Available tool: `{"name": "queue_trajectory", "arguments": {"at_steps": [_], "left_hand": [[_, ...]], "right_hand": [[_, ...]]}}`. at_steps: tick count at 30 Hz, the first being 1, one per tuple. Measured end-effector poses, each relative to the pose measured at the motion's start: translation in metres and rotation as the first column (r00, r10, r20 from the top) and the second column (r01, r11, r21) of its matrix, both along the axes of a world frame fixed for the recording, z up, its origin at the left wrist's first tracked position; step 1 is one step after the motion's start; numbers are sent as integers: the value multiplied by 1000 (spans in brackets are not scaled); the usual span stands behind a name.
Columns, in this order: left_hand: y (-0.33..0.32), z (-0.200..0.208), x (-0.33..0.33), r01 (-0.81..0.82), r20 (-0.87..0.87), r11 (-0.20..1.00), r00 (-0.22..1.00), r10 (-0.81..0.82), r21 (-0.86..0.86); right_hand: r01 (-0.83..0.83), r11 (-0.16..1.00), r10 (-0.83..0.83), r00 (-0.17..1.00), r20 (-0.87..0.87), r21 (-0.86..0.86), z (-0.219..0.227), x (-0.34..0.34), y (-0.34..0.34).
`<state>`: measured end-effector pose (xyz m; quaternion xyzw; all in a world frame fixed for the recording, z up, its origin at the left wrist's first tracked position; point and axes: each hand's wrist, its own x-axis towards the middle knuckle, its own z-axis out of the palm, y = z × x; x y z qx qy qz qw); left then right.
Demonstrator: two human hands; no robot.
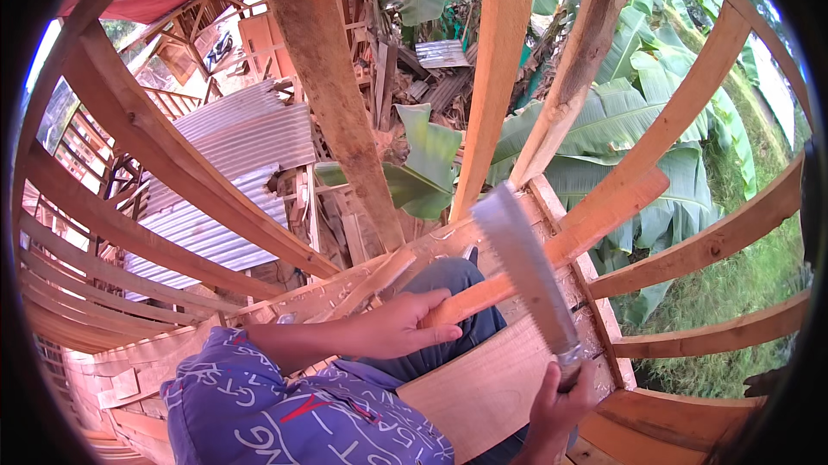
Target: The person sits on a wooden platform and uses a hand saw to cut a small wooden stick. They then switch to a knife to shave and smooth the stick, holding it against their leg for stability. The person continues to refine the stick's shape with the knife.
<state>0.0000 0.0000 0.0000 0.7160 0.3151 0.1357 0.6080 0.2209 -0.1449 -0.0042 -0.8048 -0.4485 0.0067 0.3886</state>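
My left hand is closed round the near end of a reddish wooden slat. The slat slants up to the right, and its far end is rounded. My right hand, lower right, grips the handle of a handsaw. Its grey blade points up and away, teeth toward the left. The blade passes in front of the slat and hides part of it; whether they touch I cannot tell. Below the slat, a wide pale board lies next to my legs.
Curved wooden ribs rise all round me, with gaps between them. A plank ledge with wood shavings runs ahead of me. Beyond the ribs are corrugated metal sheets on the left and banana leaves on the right.
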Motion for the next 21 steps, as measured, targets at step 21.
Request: {"name": "queue_trajectory", "arguments": {"at_steps": [21], "left_hand": [[2,9,-11,24,-28,1000,999,-24,13]], "right_hand": [[-101,992,93,989,-116,-70,-12,-27,5]]}}
